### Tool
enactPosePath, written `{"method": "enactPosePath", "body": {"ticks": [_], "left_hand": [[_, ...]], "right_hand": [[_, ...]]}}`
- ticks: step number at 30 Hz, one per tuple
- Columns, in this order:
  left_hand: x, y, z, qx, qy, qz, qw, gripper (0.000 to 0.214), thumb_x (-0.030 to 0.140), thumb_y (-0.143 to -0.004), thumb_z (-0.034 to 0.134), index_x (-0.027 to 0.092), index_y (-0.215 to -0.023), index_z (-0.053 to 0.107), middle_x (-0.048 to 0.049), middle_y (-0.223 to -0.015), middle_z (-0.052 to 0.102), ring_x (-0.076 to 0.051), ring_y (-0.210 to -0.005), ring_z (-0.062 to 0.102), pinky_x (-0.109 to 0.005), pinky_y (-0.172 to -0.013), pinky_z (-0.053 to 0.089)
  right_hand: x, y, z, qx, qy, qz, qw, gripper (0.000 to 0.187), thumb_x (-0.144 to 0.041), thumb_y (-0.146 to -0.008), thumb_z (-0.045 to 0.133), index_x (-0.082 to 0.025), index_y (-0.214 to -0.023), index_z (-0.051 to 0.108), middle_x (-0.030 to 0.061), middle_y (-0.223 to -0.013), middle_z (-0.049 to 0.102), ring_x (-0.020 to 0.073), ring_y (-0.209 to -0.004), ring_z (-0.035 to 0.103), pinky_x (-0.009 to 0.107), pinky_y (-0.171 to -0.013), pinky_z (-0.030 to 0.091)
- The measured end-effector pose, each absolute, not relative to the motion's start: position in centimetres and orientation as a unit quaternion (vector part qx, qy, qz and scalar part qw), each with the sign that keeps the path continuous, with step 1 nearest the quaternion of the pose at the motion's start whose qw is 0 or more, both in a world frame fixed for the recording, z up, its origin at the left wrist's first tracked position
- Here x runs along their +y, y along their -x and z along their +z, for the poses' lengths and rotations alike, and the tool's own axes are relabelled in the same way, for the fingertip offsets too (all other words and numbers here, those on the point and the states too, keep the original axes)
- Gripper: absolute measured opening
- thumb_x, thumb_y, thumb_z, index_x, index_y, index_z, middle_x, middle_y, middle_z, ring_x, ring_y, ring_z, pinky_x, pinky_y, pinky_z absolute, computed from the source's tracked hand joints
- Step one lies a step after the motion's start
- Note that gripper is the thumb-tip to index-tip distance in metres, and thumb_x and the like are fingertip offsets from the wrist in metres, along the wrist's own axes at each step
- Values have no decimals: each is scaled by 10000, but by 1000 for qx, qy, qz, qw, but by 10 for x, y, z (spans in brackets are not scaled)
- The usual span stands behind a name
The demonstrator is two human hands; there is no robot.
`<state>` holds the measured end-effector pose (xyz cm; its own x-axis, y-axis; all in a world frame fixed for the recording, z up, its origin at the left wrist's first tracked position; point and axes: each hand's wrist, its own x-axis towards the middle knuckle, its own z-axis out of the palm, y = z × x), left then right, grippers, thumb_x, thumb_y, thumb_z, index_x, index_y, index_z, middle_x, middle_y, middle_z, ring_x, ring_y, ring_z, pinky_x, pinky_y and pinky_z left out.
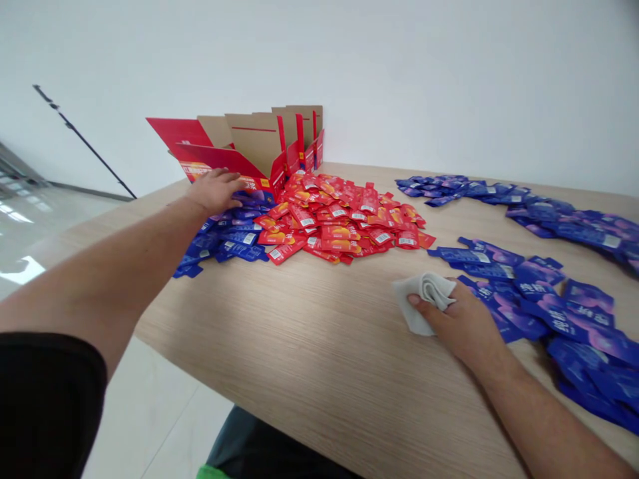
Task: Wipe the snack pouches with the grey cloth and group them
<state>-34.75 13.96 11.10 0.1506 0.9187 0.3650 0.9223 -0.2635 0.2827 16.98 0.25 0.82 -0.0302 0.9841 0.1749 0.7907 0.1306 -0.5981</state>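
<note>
My left hand (215,189) reaches far across the wooden table (309,346) and rests, fingers bent down, on blue sachets (224,243) at the foot of a red cardboard box (234,156). Whether it grips any sachet is hidden. My right hand (462,322) lies near the table's middle right, fingers curled over a crumpled white cloth (424,296) pressed to the tabletop. A heap of red sachets (344,216) spreads between the two hands.
Opened, flattened red-and-brown cartons (294,133) stand at the far edge by the white wall. Blue sachets (564,306) lie spread to the right of my right hand, and another band of blue sachets (519,199) runs along the far right. The table's left edge drops to a pale floor (150,412).
</note>
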Motion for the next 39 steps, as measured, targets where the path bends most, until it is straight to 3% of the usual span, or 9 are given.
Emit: {"method": "enactPosePath", "body": {"ticks": [4, 8, 11, 17, 22, 26, 33, 39], "left_hand": [[127, 332, 106, -631, 743, -203, 92, 149, 223, -864, 678, 112, -952, 634, -63, -1113, 679, -245, -1227, 455, -418, -1188, 213], [103, 303, 90, -612, 766, -113, 161, 343, 272, -945, 482, 71, -1176, 638, -143, -1208, 678, -295, -1213, 529, -460, -1129, 306], [85, 269, 74, -571, 791, -131, 175, 407, 331, -932, 457, 85, -1176, 669, -165, -1161, 713, -307, -1157, 603, -439, -1065, 388], [49, 164, 68, -487, 852, -164, 98, 368, 385, -923, 458, 191, -1123, 697, -109, -1106, 751, -282, -1075, 663, -429, -1004, 463], [34, 73, 80, -421, 890, -177, 12, 358, 369, -924, 480, 198, -1153, 696, -87, -1143, 746, -246, -1087, 671, -374, -981, 499], [43, 4, 84, -358, 928, -93, -56, 372, 350, -923, 481, 193, -1180, 700, -73, -1129, 751, -215, -1032, 689, -316, -921, 513], [97, -83, 63, -329, 942, 58, -31, 410, 264, -919, 455, 221, -1261, 678, -87, -1236, 723, -227, -1114, 669, -304, -933, 492], [135, -109, 42, -343, 930, 128, -44, 602, 350, -792, 638, 201, -1374, 594, -99, -1157, 731, -254, -1069, 671, -318, -921, 496]], "right_hand": [[1, -168, 11, -695, 635, 161, 297, 301, -519, -783, 612, -231, -846, 670, 87, -859, 676, 273, -805, 651, 376, -679, 462], [-3, -161, 14, -696, 630, 176, 296, 321, -504, -788, 623, -209, -910, 659, 75, -885, 660, 251, -826, 644, 349, -700, 458], [-7, -155, 16, -700, 633, 181, 276, 342, -481, -807, 638, -180, -969, 645, 86, -939, 668, 241, -871, 641, 334, -738, 451], [-13, -147, 17, -727, 616, 204, 226, 355, -515, -840, 649, -175, -940, 634, 100, -939, 706, 229, -854, 656, 307, -701, 428], [-18, -141, 18, -779, 556, 221, 185, 379, -514, -844, 641, -166, -991, 669, 132, -1001, 739, 246, -879, 683, 313, -700, 446], [-21, -137, 16, -803, 527, 221, 172, 423, -510, -843, 638, -146, -1056, 675, 161, -1072, 744, 278, -956, 699, 328, -740, 476], [-17, -137, 13, -824, 503, 202, 164, 485, -544, -870, 597, -130, -1109, 676, 166, -1108, 733, 287, -977, 697, 353, -771, 510], [-15, -136, 10, -838, 478, 188, 181, 474, -540, -889, 575, -133, -1114, 671, 155, -1094, 732, 276, -979, 696, 347, -780, 518]]}}
